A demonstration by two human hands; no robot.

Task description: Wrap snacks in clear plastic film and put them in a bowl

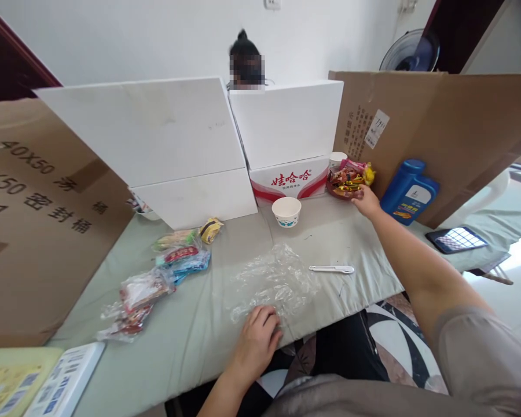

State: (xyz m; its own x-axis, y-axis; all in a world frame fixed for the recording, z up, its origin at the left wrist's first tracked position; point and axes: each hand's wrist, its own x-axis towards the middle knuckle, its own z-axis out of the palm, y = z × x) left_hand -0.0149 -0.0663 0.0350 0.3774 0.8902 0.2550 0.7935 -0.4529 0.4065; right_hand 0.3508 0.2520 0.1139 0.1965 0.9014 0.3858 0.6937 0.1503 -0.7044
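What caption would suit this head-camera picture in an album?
Right hand touches a dish of wrapped sweets while left hand rests on a clear plastic sheet.

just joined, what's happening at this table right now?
A seated person works at a cloth-covered table walled in by cardboard and white boards. The left hand rests palm down on a crumpled clear plastic sheet at the near edge. The right hand reaches far right and touches a dish of wrapped candies; whether it grips the dish is unclear. A paper bowl and a slim white tool lie untouched between them. Snack packets lie to the left.
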